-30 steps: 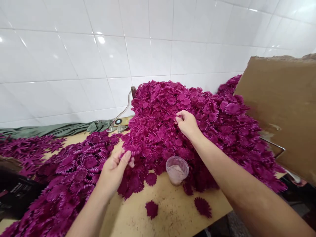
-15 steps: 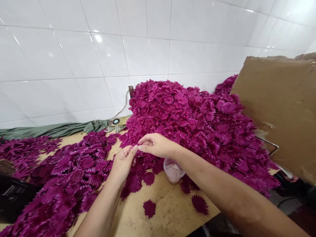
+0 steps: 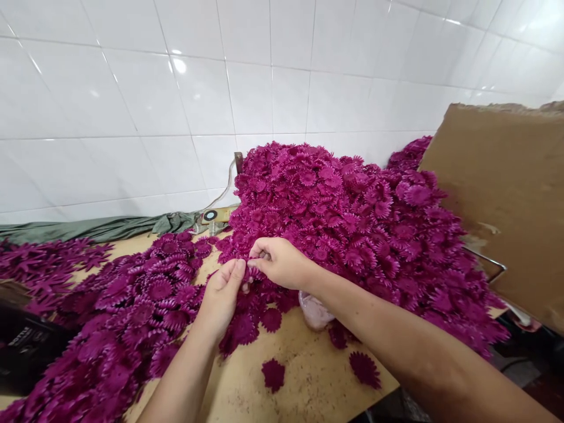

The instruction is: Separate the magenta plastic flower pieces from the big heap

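Observation:
My left hand (image 3: pixel 224 288) is closed in a pinch, thumb against the fingers, at the front of a big heap of magenta artificial flowers (image 3: pixel 317 200). Close beside it my right hand (image 3: pixel 282 261) pinches too, its fingertips almost meeting the left thumb. Between them shows a magenta artificial flower (image 3: pixel 254 272), mostly hidden by the fingers. Under my right forearm stands a clear plastic cup (image 3: pixel 314 311) with pale pinkish stuff in it. Two loose flower pieces, a smaller one (image 3: pixel 273 375) and a larger one (image 3: pixel 365 369), lie on the tabletop (image 3: pixel 247 393).
More magenta flowers (image 3: pixel 145 299) spread over the left side. A black box (image 3: pixel 30 346) stands at the left edge. Dark green cloth (image 3: pixel 88 228) lies along the tiled wall (image 3: pixel 247 100), near a yellow device (image 3: pixel 218 215). A large cardboard sheet (image 3: pixel 506 200) leans at right.
The view has shifted slightly, so most things sit a little further right. My right fingertips have moved slightly apart from the left thumb; both hands stay pinched.

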Motion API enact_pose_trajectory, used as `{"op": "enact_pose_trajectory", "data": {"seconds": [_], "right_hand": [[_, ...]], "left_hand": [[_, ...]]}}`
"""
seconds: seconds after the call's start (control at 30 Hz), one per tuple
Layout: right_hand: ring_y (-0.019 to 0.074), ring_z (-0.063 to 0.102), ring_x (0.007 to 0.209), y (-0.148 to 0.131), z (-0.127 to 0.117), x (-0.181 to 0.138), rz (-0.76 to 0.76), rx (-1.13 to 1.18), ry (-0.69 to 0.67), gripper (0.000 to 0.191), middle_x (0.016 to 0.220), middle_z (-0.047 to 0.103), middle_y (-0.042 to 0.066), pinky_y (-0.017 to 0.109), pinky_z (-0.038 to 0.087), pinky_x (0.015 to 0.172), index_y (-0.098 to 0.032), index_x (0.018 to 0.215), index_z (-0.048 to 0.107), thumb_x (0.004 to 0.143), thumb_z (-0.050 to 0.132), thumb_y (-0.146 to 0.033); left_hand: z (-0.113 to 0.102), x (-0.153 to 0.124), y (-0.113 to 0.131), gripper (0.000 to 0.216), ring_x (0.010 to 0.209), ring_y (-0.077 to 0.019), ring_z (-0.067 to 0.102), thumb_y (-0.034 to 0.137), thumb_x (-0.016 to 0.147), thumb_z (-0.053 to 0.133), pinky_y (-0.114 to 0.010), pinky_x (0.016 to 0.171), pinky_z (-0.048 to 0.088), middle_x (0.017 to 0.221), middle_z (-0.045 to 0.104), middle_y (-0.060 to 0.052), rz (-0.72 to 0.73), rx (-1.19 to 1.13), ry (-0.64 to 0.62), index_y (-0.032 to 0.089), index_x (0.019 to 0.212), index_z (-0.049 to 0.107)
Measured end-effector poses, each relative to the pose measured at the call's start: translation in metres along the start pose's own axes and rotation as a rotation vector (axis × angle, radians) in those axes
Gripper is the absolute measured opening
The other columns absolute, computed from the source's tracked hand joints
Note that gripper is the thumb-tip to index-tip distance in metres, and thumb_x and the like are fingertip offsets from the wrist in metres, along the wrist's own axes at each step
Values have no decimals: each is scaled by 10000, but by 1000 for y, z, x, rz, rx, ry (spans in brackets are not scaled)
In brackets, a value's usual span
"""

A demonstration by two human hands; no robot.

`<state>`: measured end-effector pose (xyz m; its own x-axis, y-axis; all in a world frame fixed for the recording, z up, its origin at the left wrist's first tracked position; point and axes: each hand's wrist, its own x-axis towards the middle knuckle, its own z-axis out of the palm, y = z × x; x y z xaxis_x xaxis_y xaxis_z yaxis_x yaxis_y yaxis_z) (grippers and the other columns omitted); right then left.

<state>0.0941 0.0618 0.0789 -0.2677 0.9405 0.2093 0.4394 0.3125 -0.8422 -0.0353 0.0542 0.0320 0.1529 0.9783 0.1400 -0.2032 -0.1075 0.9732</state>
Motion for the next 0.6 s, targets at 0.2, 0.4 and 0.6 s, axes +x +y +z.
{"op": "enact_pose_trajectory", "data": {"seconds": [0.2, 0.4, 0.6], "right_hand": [[137, 522, 642, -3, 8, 9, -118, -433, 220, 116, 673, 598, 19, 248, 363, 612, -192, 669, 543, 773, 500, -219], [209, 565, 777, 26, -65, 26, 260, -613, 645, 123, 805, 620, 113, 304, 401, 702, -143, 801, 571, 772, 452, -146], [192, 558, 903, 37, -82, 15, 165, -559, 506, 432, 1083, 558, 137, 323, 418, 817, -111, 1101, 503, 673, 549, -76]], "left_hand": [[4, 3, 0, 382, 437, -60, 270, 505, 628, 625, -183, 422, 232, 478, 354, 80, 62, 26, 65, 181, 554, 437], [-16, -15, 12, 361, 511, -94, 409, 527, 609, 631, -207, 513, 359, 530, 487, 40, 144, 108, 197, 179, 577, 541], [-25, -12, 17, 360, 563, -118, 478, 479, 489, 719, -229, 574, 412, 599, 570, 19, 46, 167, 206, 176, 637, 593]]}}
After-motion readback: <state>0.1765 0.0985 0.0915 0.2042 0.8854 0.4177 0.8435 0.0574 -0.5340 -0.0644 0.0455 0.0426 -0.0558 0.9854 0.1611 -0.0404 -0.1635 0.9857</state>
